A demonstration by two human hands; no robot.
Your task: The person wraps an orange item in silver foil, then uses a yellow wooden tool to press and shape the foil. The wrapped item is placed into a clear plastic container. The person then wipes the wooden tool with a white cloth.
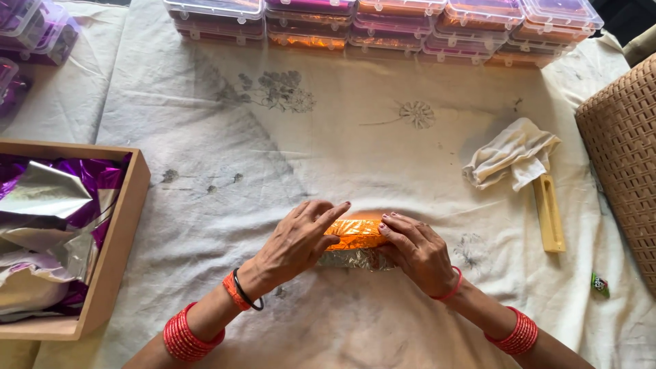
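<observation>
1. The foil-wrapped block (pixel 355 242), orange on top and silver along its near side, lies at centre frame on the white printed cloth (pixel 342 157); both its ends are covered by hands, so its full length cannot be made out.
2. What the foil encloses is hidden.
3. The left hand (pixel 295 239) clasps the block's 9 o'clock end, fingers (pixel 326 217) laid flat across the orange top, thumb tucked out of sight.
4. The right hand (pixel 417 249) closes over the 3 o'clock end, fingertips (pixel 387 225) pressing the top edge; its palm side is not visible.
5. Both forearms, wearing red bangles (pixel 183 335), are cut off by the bottom edge at 6 o'clock.
6. At 9 o'clock a wooden tray (pixel 119 239) holding crumpled purple and silver foil sheets (pixel 48 212) runs off the left edge, well apart from the hands.
7. At 12 o'clock stacked clear plastic boxes (pixel 383 24) with pink and orange contents are cropped by the top edge.
8. At 2 o'clock a crumpled white rag (pixel 512 158) touches a pale yellow bar-shaped tool (pixel 549 215); a woven basket (pixel 625 150) is cut off at 3 o'clock.
9. A small green wrapper (pixel 600 283) lies at 4 o'clock, too small to make out.
10. Bare cloth lies between the block and the boxes, and on both sides of the hands.
</observation>
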